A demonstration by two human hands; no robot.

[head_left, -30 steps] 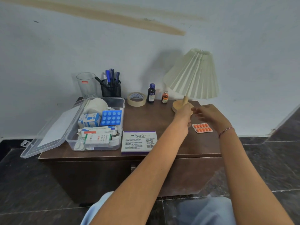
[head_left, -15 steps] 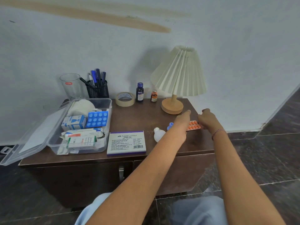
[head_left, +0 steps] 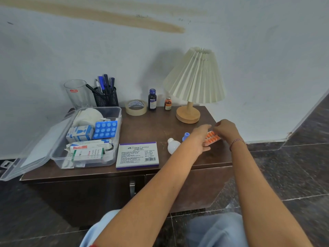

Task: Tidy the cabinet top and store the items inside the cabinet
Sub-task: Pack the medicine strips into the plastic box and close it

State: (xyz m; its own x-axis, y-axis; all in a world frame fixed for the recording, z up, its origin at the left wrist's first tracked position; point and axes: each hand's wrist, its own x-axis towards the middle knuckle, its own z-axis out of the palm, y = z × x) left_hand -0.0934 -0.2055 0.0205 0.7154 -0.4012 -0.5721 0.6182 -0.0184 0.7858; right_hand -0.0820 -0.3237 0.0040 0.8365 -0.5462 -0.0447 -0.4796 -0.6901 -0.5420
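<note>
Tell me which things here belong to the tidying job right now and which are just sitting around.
In the job: orange pill blister strip, held by left hand and right hand; open clear plastic medicine box; brown wooden cabinet.

Lying about: cream pleated lamp, black mesh pen holder, clear drinking glass.

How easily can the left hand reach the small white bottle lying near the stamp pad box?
Probably yes. The left hand is just right of the white bottle, with only bare cabinet top between; it must first leave the orange pill strip.
</note>
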